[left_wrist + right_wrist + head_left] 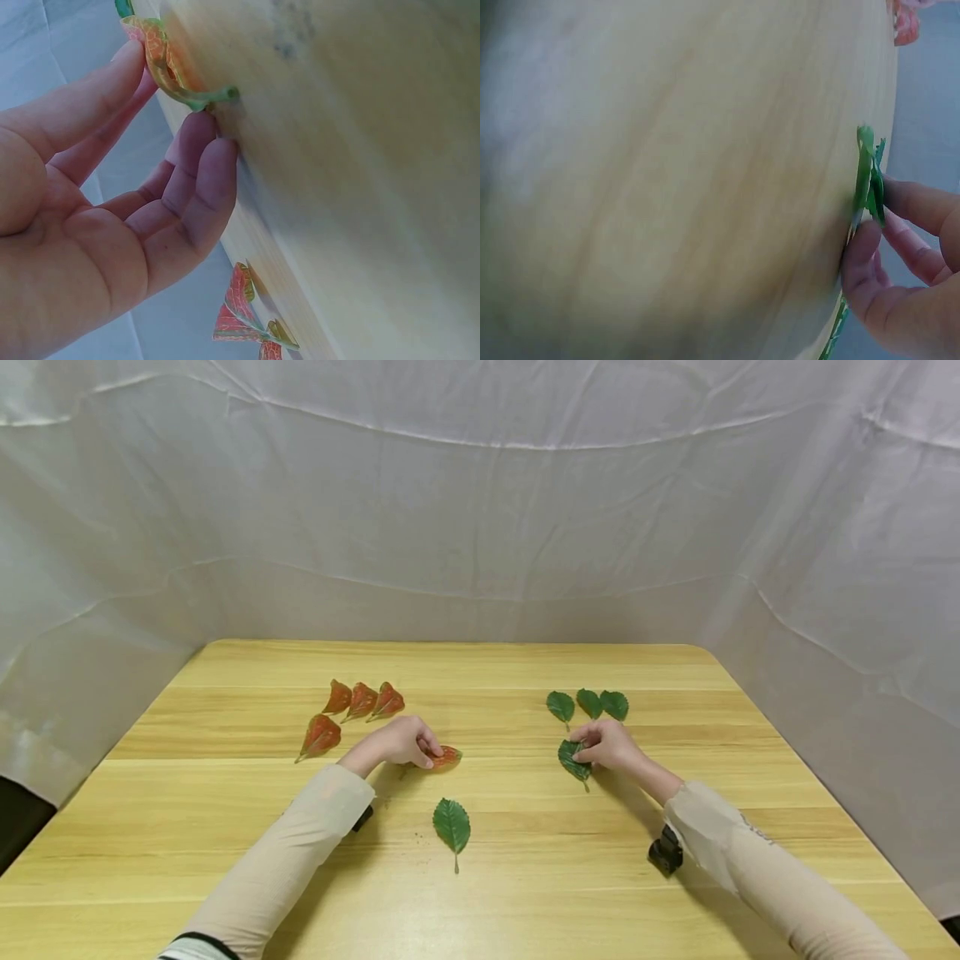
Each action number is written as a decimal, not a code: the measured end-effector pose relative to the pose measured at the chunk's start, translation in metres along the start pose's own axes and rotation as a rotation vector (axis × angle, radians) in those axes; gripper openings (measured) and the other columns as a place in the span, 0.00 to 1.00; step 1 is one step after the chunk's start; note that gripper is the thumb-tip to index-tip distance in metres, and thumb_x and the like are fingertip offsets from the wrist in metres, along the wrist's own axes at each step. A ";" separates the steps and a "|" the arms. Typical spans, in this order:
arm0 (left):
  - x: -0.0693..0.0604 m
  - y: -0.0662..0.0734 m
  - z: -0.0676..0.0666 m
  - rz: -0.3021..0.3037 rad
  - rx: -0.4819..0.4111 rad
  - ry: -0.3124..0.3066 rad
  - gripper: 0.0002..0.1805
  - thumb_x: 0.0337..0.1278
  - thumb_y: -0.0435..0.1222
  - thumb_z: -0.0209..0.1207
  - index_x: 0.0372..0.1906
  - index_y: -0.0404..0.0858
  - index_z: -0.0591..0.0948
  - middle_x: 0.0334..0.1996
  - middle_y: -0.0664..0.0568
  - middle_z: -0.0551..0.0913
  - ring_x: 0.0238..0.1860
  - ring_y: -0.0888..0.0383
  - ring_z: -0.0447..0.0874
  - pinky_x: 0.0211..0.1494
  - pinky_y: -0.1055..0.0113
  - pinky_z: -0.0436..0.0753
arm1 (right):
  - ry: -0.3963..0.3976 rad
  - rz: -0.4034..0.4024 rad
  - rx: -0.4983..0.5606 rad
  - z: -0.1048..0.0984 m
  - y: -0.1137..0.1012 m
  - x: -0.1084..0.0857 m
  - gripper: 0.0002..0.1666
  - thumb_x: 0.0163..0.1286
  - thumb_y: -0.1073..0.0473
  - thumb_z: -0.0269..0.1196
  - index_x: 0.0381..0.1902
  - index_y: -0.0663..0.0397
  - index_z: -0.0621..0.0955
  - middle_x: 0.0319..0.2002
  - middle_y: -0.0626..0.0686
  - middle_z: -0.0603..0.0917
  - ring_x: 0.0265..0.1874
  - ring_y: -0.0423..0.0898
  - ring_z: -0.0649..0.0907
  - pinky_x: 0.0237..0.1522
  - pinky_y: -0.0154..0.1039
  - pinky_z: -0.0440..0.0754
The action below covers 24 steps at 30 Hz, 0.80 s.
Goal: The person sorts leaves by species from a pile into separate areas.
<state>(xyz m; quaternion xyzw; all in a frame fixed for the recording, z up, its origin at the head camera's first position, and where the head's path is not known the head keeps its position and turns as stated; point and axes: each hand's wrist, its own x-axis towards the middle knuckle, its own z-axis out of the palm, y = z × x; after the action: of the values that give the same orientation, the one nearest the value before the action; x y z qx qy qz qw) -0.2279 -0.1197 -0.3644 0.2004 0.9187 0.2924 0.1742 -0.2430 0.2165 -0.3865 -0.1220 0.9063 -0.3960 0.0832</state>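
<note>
My left hand (pixel 405 742) is low over the middle of the table, pinching a red leaf (pixel 448 757) between thumb and fingers. In the left wrist view that red leaf (pixel 156 46) shows its curled edge and green stem, and the other fingers bend below it. Further right, my right hand (pixel 609 745) pinches the edge of a green leaf (pixel 573 760) at the tabletop. The right wrist view shows this green leaf (pixel 872 180) nearly edge-on, its far side hidden. A single green leaf (pixel 452 825) lies between the forearms, stem toward me.
Several red leaves lie at the left, among them one red leaf (pixel 320 737) below a row. Three green leaves form a row at the right, beyond my right hand, with one green leaf (pixel 560 706) at its left end. White sheeting (pixel 480 527) surrounds the wooden table (pixel 525 893).
</note>
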 end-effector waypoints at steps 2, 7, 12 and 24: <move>0.000 0.001 0.000 -0.005 0.002 0.000 0.08 0.43 0.27 0.64 0.33 0.36 0.84 0.31 0.53 0.82 0.33 0.59 0.76 0.37 0.66 0.76 | 0.007 -0.004 -0.020 0.000 0.000 -0.001 0.16 0.50 0.70 0.66 0.39 0.70 0.80 0.29 0.57 0.79 0.28 0.47 0.77 0.28 0.40 0.76; 0.000 0.002 0.000 -0.017 0.000 -0.004 0.08 0.43 0.28 0.65 0.33 0.36 0.84 0.31 0.53 0.82 0.33 0.60 0.76 0.37 0.66 0.76 | 0.021 0.001 -0.052 0.000 -0.003 -0.003 0.14 0.53 0.67 0.66 0.38 0.67 0.80 0.42 0.64 0.77 0.42 0.58 0.75 0.43 0.49 0.74; -0.001 0.002 0.000 -0.016 -0.001 -0.007 0.08 0.44 0.27 0.64 0.34 0.36 0.84 0.31 0.53 0.82 0.33 0.59 0.76 0.38 0.66 0.76 | 0.052 -0.019 -0.069 0.001 -0.008 -0.005 0.12 0.55 0.65 0.64 0.37 0.67 0.80 0.40 0.63 0.77 0.41 0.57 0.76 0.42 0.49 0.74; -0.001 0.001 -0.001 -0.002 -0.002 -0.008 0.08 0.44 0.28 0.64 0.34 0.36 0.84 0.32 0.52 0.82 0.35 0.58 0.77 0.39 0.65 0.76 | 0.015 -0.135 -0.044 0.014 -0.024 -0.010 0.08 0.55 0.65 0.64 0.32 0.66 0.81 0.25 0.50 0.79 0.24 0.43 0.74 0.27 0.35 0.73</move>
<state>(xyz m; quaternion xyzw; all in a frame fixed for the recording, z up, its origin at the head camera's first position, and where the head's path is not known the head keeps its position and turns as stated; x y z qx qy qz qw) -0.2274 -0.1200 -0.3626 0.2002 0.9179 0.2925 0.1783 -0.2262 0.1940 -0.3777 -0.1819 0.9050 -0.3818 0.0470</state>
